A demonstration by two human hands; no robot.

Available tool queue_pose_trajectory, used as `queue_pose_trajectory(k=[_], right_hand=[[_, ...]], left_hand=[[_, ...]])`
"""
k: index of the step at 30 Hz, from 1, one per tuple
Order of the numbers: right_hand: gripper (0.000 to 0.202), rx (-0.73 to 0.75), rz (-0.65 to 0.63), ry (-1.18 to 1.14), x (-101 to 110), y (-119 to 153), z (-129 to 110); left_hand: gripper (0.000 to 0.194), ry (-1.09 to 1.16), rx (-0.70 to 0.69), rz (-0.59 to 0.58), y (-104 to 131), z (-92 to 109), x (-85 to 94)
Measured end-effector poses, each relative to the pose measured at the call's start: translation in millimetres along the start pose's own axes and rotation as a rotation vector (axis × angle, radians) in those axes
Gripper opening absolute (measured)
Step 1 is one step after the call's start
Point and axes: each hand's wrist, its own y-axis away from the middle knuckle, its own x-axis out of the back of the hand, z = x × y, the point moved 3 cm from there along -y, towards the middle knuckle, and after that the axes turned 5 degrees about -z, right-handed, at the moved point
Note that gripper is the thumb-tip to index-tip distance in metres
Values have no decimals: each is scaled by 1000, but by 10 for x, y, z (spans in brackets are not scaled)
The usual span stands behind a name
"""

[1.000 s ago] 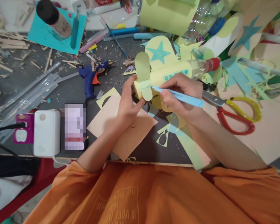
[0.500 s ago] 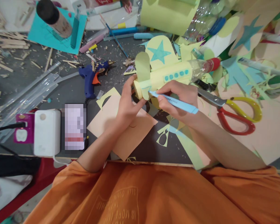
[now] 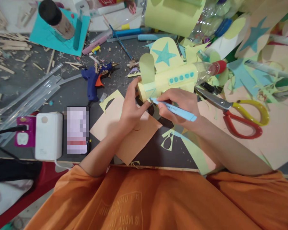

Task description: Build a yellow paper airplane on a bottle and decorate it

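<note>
A toy plane made of a plastic bottle wrapped in pale yellow paper lies tilted before me, its red cap to the right. Blue dots line its side, and a blue star marks its upper wing. My left hand grips the plane's left end between thumb and fingers. In my right hand is a light blue marker, pinched like a pen, its tip at the lower edge of the tail paper. Blue lines show on that paper. Beneath my left hand lies a peach paper sheet.
Scissors with red and yellow handles lie right of my right hand. A blue glue gun, clear glue sticks, a phone and a white power bank are to the left. Paper scraps and wood bits surround them.
My right hand and the marker have moved slightly left and down along the tail paper. More of the blue line there is uncovered. My left hand keeps its hold.
</note>
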Motion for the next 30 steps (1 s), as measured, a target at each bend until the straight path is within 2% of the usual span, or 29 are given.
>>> queue_pose_trajectory(k=[5,9,14,20,30], right_hand=[[14,-9,-32,-26,-34,27,9],[14,-32,11,-168,25,-1,9],[18,-250,82,-353,163,-81,64],[29,-396,3,-352,142,-89,129],[31,-379,-55,-319,104,-45,175]], left_hand=[[76,-3,12,4,2,9,-2],[75,8,14,1,4,17,-10],[74,19,10,-19,-6,70,-27],[73,9,19,-34,-15,106,-26],[71,12,12,-23,-15,111,-19]])
